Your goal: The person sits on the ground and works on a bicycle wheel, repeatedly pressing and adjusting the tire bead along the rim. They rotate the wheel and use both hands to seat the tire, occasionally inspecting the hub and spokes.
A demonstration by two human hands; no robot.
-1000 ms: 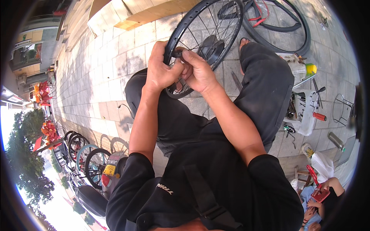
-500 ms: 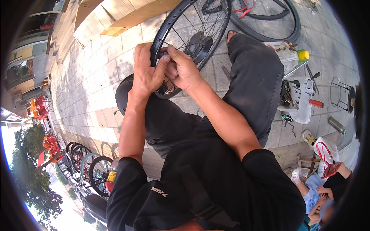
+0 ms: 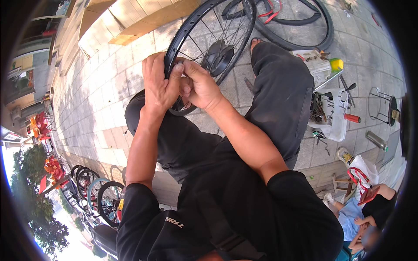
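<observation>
- Black metal: a spoked bicycle wheel rim (image 3: 191, 26) stands tilted between the seated person's knees, its lower edge near the lap and its top reaching toward the upper edge of the view.
- The left hand (image 3: 157, 85) is clenched around the near left edge of the rim, thumb pressed against it.
- The right hand (image 3: 200, 85) is closed right beside the left, fingers pinching at the same spot on the rim; what small part they grip is hidden between the two hands.
- The dark hub (image 3: 217, 56) sits at the wheel's centre, just beyond the hands, with thin spokes fanning out from it.
- The person wears dark trousers (image 3: 278, 91) and a black shirt, and sits on a grey paved pavement (image 3: 100, 87).
- A loose black tyre (image 3: 305, 26) lies on the paving beyond the wheel.
- To the right, a white tool tray (image 3: 331, 108) holds hand tools, including one with a red handle.
- Another person sits at the lower right, hands on a red-cased phone (image 3: 368, 194).
- At the lower left, parked bicycles (image 3: 93, 195) stand in a row.
</observation>
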